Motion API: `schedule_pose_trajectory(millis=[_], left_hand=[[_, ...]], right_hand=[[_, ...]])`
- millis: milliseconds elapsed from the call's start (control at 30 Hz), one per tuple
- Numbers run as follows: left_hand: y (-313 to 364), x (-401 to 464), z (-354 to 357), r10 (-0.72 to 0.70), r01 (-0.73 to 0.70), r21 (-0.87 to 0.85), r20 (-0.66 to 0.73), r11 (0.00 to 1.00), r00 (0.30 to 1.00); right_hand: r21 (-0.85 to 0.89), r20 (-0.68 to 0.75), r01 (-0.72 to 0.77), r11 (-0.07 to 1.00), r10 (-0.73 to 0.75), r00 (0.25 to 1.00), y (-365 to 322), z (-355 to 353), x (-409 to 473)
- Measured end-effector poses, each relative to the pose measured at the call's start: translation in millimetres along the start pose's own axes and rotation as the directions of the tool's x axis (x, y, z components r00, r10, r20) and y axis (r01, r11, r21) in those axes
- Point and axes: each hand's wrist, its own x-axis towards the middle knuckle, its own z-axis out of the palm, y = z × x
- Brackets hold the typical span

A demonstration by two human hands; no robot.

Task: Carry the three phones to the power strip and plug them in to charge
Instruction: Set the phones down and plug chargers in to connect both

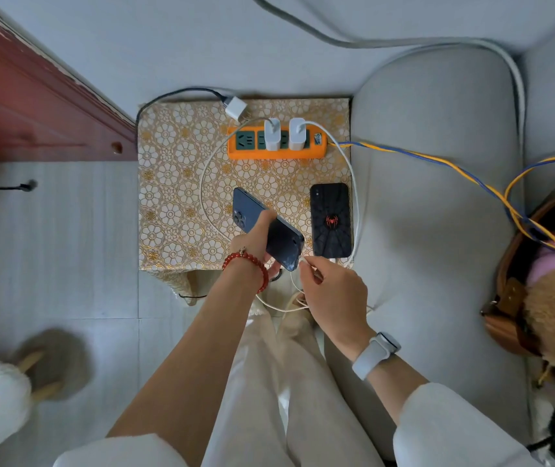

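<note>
Head view: dark blue glossy phone (267, 229) tilted over near edge of gold floral-cloth table (181, 183).
Left hand (255, 241): fingers closed around it.
Right hand (331, 291): pinches white cable end (304, 262) beside phone's port.
Advice: line the plug straight, push gently.

Soft, even daylight fills the view, with faint shadows and no glare. Wide-angle distortion bends the door (33, 96) at 10 o'clock and the sofa (437, 197) at 2. The slipper (53, 362) at 8 o'clock is blurred.
</note>
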Motion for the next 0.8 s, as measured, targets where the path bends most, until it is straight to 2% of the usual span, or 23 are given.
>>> schedule_pose_trajectory(millis=[167, 333, 467, 533, 633, 733, 800], left_hand=[[-6, 1, 0, 0.051, -0.05, 0.045, -0.03, 0.998, 0.998], [-14, 5, -1, 0.04, -0.037, 0.06, -0.05, 0.998, 0.998], [-15, 21, 3, 0.107, -0.09, 0.214, -0.071, 0.973, 0.992], [-17, 32, 6, 0.208, -0.141, 0.443, -0.107, 0.885, 0.972], [-21, 48, 18, 0.395, -0.202, 0.761, -0.077, 0.617, 0.915], [-25, 62, 38, 0.499, -0.23, 0.862, -0.03, 0.452, 0.866], [-29, 71, 53, 0.53, -0.21, 0.893, -0.037, 0.399, 0.847]], right_hand=[[-0.106, 0.112, 0.012, 0.994, 0.0, 0.994, 2, 3, 2], [-0.146, 0.183, -0.004, 0.989, 0.031, 0.983, 9, 9, -2], [-0.195, 0.341, 0.005, 0.981, 0.063, 0.938, 17, 10, 7], [-0.202, 0.407, -0.031, 0.979, 0.113, 0.907, 23, 4, 14], [-0.203, 0.356, -0.065, 0.977, 0.136, 0.924, 42, -6, 24], [-0.211, 0.3, -0.098, 0.973, 0.16, 0.94, 57, -6, 37], [-0.252, 0.321, -0.028, 0.967, 0.111, 0.94, 65, -1, 46]])
